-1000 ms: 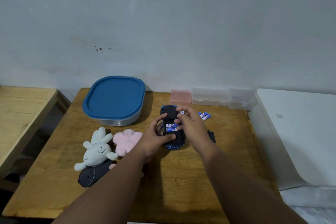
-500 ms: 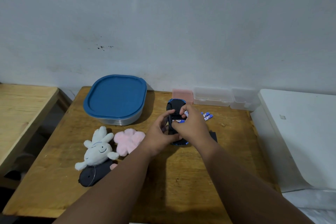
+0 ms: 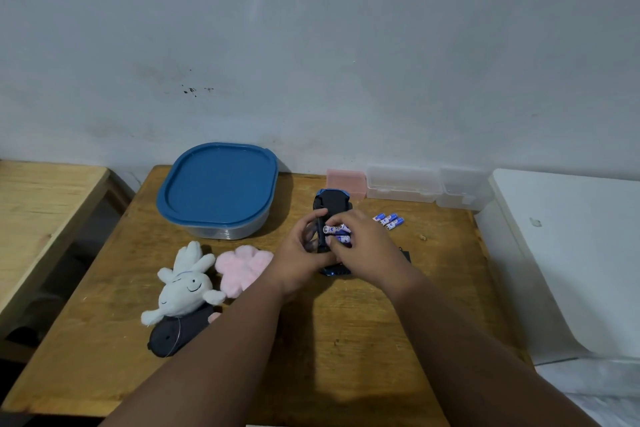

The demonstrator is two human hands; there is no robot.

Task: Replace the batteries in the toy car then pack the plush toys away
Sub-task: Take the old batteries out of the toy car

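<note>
On wooden table (image 3: 346, 340), upturned black toy car (image 3: 330, 203), blue-white batteries (image 3: 337, 229) exposed

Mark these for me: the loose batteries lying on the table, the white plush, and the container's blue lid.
loose batteries (image 3: 388, 220), head view, on the middle battery of the group.
white plush (image 3: 185, 285), head view, on its face.
blue lid (image 3: 218, 184), head view, on its flat centre.

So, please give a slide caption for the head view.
Left hand holds upturned toy car; right hand pinches its batteries.
</note>
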